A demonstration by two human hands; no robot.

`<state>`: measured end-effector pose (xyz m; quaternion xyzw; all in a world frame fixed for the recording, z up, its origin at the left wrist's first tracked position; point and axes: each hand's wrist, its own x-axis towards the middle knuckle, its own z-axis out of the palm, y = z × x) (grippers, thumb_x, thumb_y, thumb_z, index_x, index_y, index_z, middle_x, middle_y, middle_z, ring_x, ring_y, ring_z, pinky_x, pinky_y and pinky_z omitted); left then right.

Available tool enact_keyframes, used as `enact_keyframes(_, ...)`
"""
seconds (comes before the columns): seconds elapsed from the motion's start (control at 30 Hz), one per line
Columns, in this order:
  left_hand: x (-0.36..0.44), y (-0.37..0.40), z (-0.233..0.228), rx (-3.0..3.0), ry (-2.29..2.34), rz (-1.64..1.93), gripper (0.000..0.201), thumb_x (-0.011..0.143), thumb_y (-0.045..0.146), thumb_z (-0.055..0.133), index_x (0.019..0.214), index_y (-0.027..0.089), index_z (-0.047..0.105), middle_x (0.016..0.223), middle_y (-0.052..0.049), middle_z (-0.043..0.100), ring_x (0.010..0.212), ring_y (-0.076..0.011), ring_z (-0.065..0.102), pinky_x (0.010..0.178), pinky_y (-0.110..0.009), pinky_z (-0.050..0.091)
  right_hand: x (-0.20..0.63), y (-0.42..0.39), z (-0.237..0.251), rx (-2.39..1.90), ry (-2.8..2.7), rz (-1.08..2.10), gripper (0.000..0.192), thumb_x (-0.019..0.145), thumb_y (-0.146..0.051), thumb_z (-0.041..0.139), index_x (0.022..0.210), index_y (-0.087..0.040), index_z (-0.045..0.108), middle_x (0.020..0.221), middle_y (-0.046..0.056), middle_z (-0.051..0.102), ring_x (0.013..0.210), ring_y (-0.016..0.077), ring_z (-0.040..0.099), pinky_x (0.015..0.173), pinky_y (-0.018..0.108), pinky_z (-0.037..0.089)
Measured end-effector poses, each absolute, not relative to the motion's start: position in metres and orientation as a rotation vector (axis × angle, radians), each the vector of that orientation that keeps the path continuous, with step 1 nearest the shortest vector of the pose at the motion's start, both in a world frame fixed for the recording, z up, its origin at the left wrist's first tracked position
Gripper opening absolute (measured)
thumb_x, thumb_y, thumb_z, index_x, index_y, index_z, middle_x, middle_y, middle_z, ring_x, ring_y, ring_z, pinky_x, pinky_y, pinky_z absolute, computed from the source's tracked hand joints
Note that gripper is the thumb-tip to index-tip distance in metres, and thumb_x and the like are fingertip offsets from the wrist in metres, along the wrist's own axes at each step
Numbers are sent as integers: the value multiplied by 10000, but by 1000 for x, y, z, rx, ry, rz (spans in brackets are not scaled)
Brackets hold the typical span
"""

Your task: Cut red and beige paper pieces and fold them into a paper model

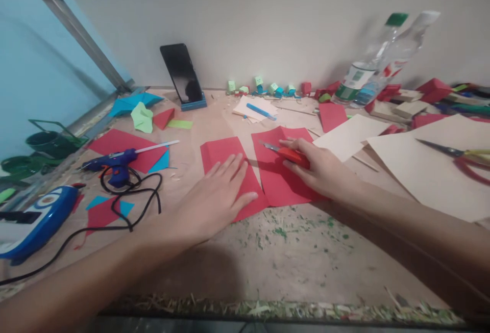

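Note:
Two red paper pieces lie side by side at the middle of the table, touching near their lower corners. On the left red paper (225, 148) my left hand (225, 190) rests flat, fingers stretched out. My right hand (312, 164) is closed around a utility knife (293, 155) with an orange-red handle. Its blade is out and points left over the right red paper (273, 182). I cannot tell whether the blade touches the paper.
A glue gun (118, 162) with a looped black cord lies left. A phone (181, 73) stands at the back, near small paper cubes (273, 88). Plastic bottles (354, 80), cream sheets (432, 154) and scissors (459, 153) are right. Paper scraps line the front edge.

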<state>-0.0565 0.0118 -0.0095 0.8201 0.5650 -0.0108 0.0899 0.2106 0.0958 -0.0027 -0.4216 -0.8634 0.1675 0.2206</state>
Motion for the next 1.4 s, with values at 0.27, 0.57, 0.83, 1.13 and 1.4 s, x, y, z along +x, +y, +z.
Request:
enact_keyframes(0.27,-73,3,-19,2465,1739,-65,848,1070,667,280,1664,63,286,1744,-188,197,1623,-352,235,1301,-558,282,229,85,-22,-1227,-2378,538,239,992,-359,547,1208,-257,560,1491,122,647,1347,345,638,1080,567,537)
enact_keyframes(0.57,-53,5,7,2756,1561,-3,767,1082,624,344,1625,83,382,1722,-205,298,1586,-355,340,1280,-530,317,236,71,21,-1498,-2147,574,255,972,-465,593,1100,-251,648,1051,86,791,934,322,749,819,431,564)
enact_keyframes(0.83,3,23,-2,3234,978,-76,588,1125,447,310,1456,39,572,1479,-263,616,1334,-376,636,1051,-472,537,283,41,36,-1441,-1974,575,229,938,-463,642,894,-241,610,799,10,641,722,211,589,694,348,457)
enact_keyframes(1.13,-1,18,12,3372,801,261,221,1034,203,488,927,134,668,861,-106,734,699,-233,693,586,-351,501,265,-2,32,-1255,-2337,568,183,781,-177,687,942,-242,632,1047,67,760,901,246,702,725,330,507)
enact_keyframes(1.4,-1,21,64,3079,1040,1277,217,1056,295,541,1172,148,650,1147,-119,768,1027,-226,735,816,-339,585,250,14,54,-1326,-1833,712,45,786,-202,681,794,-233,649,882,32,757,808,221,670,697,320,494)
